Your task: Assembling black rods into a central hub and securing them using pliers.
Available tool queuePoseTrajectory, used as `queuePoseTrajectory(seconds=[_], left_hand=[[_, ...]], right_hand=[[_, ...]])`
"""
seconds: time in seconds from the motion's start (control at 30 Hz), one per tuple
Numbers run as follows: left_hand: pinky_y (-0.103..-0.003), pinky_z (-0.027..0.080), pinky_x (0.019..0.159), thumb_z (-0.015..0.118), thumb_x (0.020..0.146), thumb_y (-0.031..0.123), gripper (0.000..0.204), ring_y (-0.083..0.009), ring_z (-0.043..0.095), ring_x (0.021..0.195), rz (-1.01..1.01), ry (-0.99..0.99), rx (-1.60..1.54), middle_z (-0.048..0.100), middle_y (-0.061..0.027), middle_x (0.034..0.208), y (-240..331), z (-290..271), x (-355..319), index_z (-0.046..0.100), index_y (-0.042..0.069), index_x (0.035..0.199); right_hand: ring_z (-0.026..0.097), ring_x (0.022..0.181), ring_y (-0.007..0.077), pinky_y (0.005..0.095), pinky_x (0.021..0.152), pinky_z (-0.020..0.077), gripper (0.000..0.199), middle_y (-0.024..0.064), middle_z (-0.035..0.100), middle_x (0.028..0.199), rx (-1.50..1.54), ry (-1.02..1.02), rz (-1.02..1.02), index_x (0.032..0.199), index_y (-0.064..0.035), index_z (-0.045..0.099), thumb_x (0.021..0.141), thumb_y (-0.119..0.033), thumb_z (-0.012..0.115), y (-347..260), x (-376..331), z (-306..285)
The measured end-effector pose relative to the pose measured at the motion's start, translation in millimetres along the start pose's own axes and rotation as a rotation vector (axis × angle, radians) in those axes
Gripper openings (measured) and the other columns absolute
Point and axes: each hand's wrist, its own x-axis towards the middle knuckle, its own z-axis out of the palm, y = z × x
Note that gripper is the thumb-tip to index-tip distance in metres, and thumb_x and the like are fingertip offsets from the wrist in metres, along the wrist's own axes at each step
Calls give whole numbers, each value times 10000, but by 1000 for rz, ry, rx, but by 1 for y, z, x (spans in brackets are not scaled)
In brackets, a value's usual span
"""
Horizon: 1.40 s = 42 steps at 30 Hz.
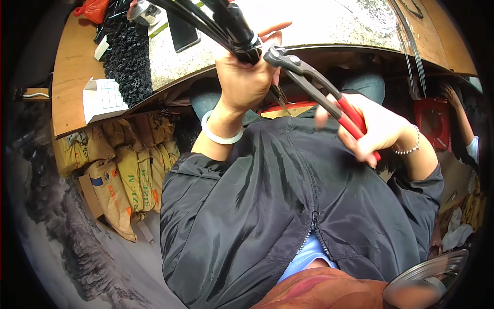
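My left hand point(244, 77) is wrapped round a bundle of black rods and thick black tubes point(234, 26) that looks like a folded umbrella frame. The bundle slants toward the upper left, above the near table edge. In my right hand point(378, 126) are end-cutting pliers point(314, 87) with dark metal jaws and red handles, gripped by the handles. Their jaw end lies right beside my left fingertips and the lower end of the bundle. Whether the jaws bite on anything is hard to make out. Thin dark rod ends stick out below my left hand.
On the table point(329, 31) lie a heap of small black plastic parts point(128, 62), a dark phone point(183, 33), a white box point(104, 100), a red bag point(92, 10) and long thin rods point(409, 38). Packed sacks point(110, 193) stand below left. Another person's arm point(460, 113) shows at right.
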Motion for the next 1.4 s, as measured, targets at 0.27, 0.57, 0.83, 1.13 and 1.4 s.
queuePoseTrajectory(seconds=[0.27,0.57,0.83,1.13,1.4], left_hand=[[-153,338,355,497,810,-39,239,-34,448,419,-72,-3,37,603,-100,727,-2,0,-3,557,-140,1018],[-164,329,362,503,786,-74,242,-37,433,398,-156,18,43,557,-46,615,-2,0,-2,587,-109,1010],[-159,342,381,498,781,-57,259,-46,455,414,-54,-56,85,563,-48,599,-8,0,-3,580,-113,1020],[-171,393,382,419,703,-137,329,-57,495,446,1,-141,335,636,-158,859,-1,2,4,590,-99,982],[-185,377,369,579,810,-4,92,-36,470,404,-193,17,133,574,-36,574,7,7,10,623,-59,868]], right_hand=[[546,626,79,175,518,392,344,38,560,745,-44,-98,98,1056,11,453,765,-42,627,-7,-3,-8],[426,1181,305,347,995,311,568,192,410,1296,-1128,434,-417,1347,2,278,824,-21,499,2,-1,-8],[517,816,191,257,785,437,483,110,525,1082,-975,396,-481,1341,-45,329,884,-97,478,3,-1,-15],[482,503,305,360,481,375,278,147,490,578,-1275,640,-208,848,-28,482,871,-301,535,-20,-19,-6],[448,846,78,219,783,375,169,8,490,953,-491,637,-669,1029,-12,492,870,-44,538,29,13,-33]])
